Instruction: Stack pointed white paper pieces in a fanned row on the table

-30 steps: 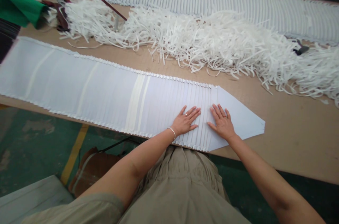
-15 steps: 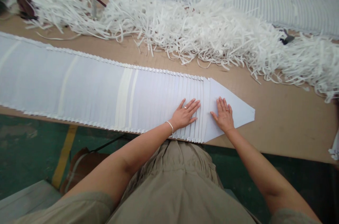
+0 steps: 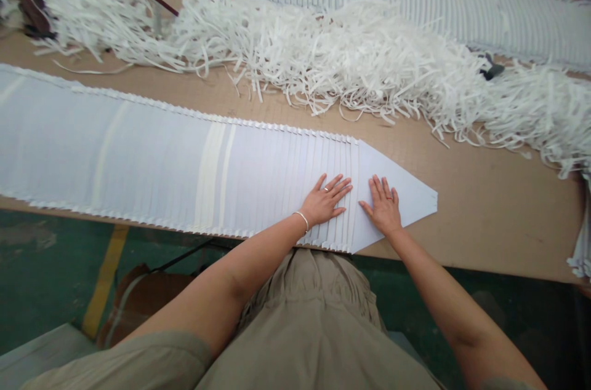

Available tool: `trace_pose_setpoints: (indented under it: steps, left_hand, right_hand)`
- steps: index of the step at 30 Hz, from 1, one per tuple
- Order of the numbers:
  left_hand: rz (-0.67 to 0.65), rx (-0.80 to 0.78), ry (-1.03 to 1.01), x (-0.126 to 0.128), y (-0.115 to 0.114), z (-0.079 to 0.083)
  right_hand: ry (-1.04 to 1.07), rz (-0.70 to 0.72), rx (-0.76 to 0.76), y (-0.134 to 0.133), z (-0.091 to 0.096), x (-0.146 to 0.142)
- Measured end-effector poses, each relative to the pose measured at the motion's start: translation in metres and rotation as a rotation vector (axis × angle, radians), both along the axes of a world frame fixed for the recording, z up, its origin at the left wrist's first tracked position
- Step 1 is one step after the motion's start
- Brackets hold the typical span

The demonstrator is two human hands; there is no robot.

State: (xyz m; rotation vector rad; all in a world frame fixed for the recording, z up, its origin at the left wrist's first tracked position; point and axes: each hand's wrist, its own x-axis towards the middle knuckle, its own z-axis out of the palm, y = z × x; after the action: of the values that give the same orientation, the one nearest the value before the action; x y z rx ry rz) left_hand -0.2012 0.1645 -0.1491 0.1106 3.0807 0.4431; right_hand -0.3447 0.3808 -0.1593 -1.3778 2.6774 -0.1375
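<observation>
Two flat hands on a long row of white sheets, right by its pointy end.
The row of white sheets (image 3: 263, 178) lies on the bench (image 3: 498, 211), close to its near edge, with each sheet lapping over the next. Its long way runs from side to side, across the front of the person, dipping a little toward the right. The left hand (image 3: 327, 200) is open with its fingers spread, flat on the thin folds near the right end. The right hand (image 3: 382, 205) is open too, flat on the pointy end sheet (image 3: 413, 196), so it is the hand nearer the tip. The tip is off to its right. Neither hand grips anything. The hands are near but apart, with the last fold edges between them.
</observation>
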Motion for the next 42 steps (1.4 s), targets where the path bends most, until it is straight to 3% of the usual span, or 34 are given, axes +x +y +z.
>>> trace_pose_setpoints:
  steps: [10,19,25,31,35,42]
  left_hand:
    - [0.002,-0.006,0.012,0.0,-0.001,0.0]
    - [0.012,0.028,-0.002,-0.001,-0.001,-0.001]
    - [0.01,0.029,-0.016,-0.001,0.0,-0.001]
    - [0.017,0.051,-0.019,-0.001,-0.006,0.002]
    - [0.179,0.028,-0.009,0.032,-0.042,0.006]
    - [0.657,-0.046,-0.088,0.157,-0.137,0.014]
  right_hand:
    - [-0.006,0.031,-0.006,-0.002,0.003,-0.003]
    - [-0.01,0.093,0.0,-0.029,0.01,0.002]
    - [-0.026,0.097,0.005,-0.027,0.007,-0.002]
    - [-0.028,0.07,0.02,-0.031,0.015,0.0]
    - [0.0,0.032,-0.062,-0.046,0.019,0.01]
    - [-0.007,0.036,-0.089,-0.063,0.009,0.024]
